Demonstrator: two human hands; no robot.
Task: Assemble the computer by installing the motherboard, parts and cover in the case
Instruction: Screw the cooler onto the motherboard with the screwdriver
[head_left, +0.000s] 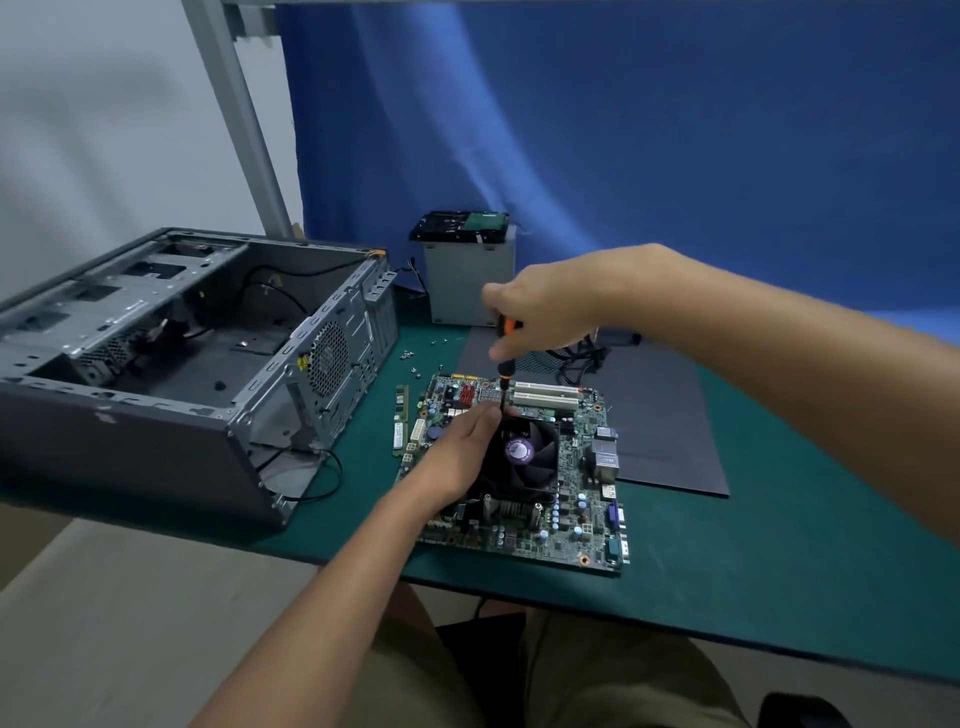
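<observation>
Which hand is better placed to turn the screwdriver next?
Right. The right hand grips the orange-and-black screwdriver upright, its tip at the far corner of the black cooler fan; the left hand only rests on the fan, holding no tool.

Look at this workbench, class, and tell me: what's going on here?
A person is working on the motherboard, which lies on the green table beside the open case, not yet installed. The right hand holds a screwdriver upright at the far edge of the fan; the left hand rests on it.
</observation>
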